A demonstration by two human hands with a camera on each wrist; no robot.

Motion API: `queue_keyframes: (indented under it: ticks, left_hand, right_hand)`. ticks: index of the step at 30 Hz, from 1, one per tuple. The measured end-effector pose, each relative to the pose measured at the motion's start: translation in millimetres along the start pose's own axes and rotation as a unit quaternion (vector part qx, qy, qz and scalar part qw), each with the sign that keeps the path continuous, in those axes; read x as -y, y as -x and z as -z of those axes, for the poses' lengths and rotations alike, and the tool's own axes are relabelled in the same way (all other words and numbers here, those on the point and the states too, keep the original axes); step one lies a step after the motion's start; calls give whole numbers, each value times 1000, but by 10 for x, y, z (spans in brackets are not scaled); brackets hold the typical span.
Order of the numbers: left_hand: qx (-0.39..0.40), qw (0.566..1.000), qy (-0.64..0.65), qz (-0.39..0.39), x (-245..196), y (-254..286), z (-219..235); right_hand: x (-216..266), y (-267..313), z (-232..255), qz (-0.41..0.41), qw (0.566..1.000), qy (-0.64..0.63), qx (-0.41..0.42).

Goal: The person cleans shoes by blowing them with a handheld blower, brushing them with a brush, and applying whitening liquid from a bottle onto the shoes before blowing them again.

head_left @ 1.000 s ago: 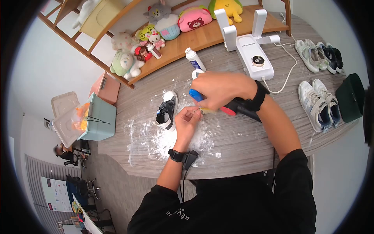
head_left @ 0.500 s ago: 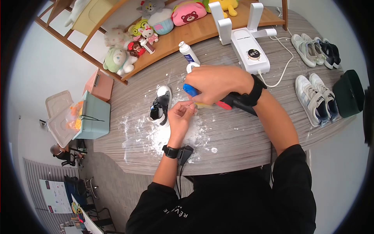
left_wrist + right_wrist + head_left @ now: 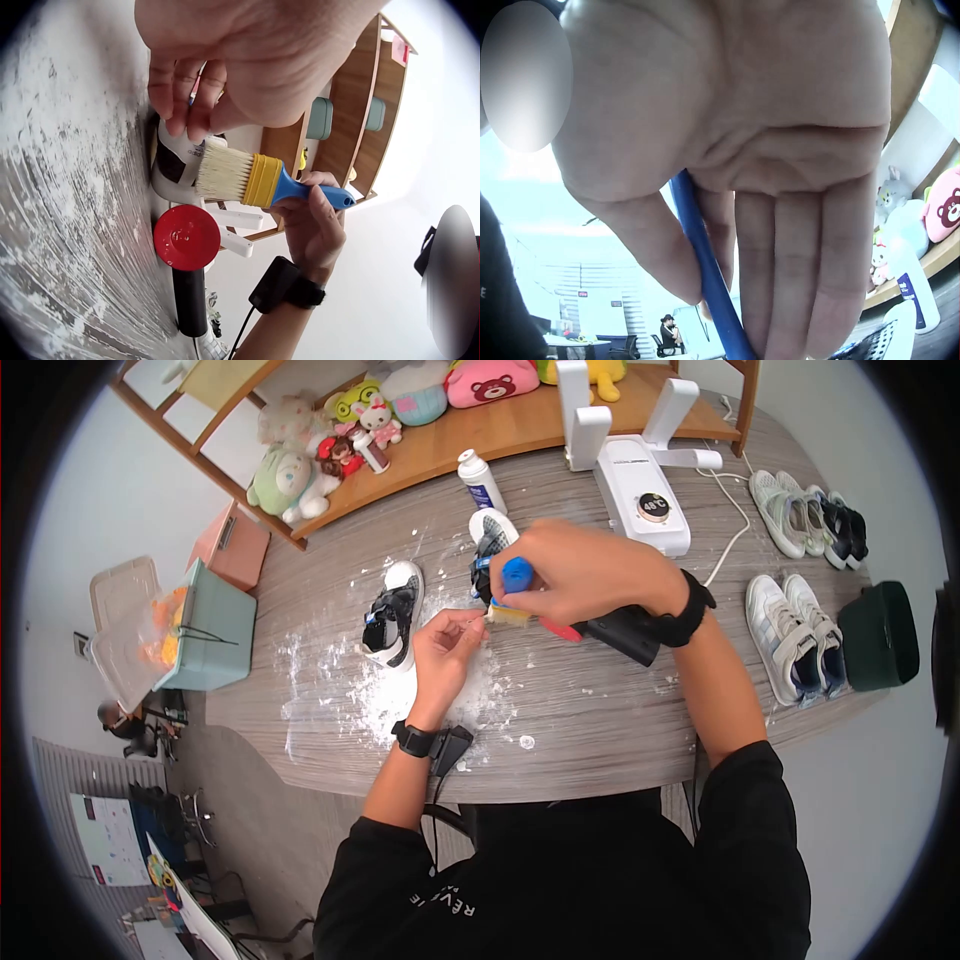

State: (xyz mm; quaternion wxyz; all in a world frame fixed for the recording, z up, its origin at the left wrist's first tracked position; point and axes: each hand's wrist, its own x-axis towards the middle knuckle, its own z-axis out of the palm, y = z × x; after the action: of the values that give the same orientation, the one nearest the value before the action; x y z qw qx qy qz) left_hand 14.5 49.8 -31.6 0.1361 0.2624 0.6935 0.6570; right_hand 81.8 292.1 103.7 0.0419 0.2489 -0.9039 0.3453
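Observation:
A blue-handled brush with a yellow band and pale bristles is pinched by my right hand. The right wrist view shows the blue handle running past the thumb. The bristles lie against the back of a white-and-black shoe, partly hidden by my right hand in the head view. My left hand grips this shoe at its heel opening, fingers bent over the edge in the left wrist view. A second black-and-white strap shoe stands left of it.
White powder is scattered over the table. A black cylinder with a red flared end lies beside the shoe. Behind stand a white bottle and a white shoe dryer. More shoes and a dark green bin are at right.
The brush handle has tipped more upright as my right hand turned. More of the worked shoe shows beside that hand. My left hand keeps its place at the heel; the head view has shifted.

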Motion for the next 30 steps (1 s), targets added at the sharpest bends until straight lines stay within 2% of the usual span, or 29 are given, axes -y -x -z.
queue_keyframes:
  ticks: [3, 5, 8, 13, 17, 19, 20, 21, 23, 24, 28, 29, 30]
  left_hand:
    - [0, 1000, -5, -4, -54, 5, -12]
    - [-7, 1000, -5, -1, -43, 11, -6]
    - [-3, 1000, -5, -11, -49, 3, -7]
    - [-5, 1000, -24, 6, -30, 0, -5]
    - [-20, 1000, -20, 11, 1, -13, -5]
    - [-18, 999, -18, 19, -16, -4, -6]
    - [-6, 999, -25, 23, -41, -3, -10]
    - [-6, 999, -21, 32, -39, 12, -26]
    - [-3, 999, -10, 46, -41, 7, -45]
    - [6, 999, -6, 51, -33, 8, -31]
    - [19, 998, -30, 56, -2, 5, -15]
    - [25, 998, -27, 59, 5, 18, -10]
    - [30, 997, -26, 61, 11, 24, -3]
  right_hand:
    - [13, 9, 53, 9, 999, 30, -9]
    - [21, -11, 73, 2, 1000, -8, 2]
    - [-51, -25, 25, 25, 998, -19, -51]
    - [-115, -54, 31, 2, 999, -17, -40]
    - [-219, 43, 143, -44, 996, -8, -83]
    - [-355, 98, 152, -8, 978, 103, -184]
    - [-248, 90, 226, -73, 975, 156, -142]
    - [-213, 84, 183, -78, 976, 152, -135]
    - [-142, 38, 135, -43, 988, -56, -139]
    - [-104, 14, 136, -65, 989, -85, -104]
    - [-238, 3, 144, -91, 993, -51, -50]
    - [-227, -16, 324, -93, 993, -51, -49]
    - [-165, -57, 619, -172, 975, -141, 21]
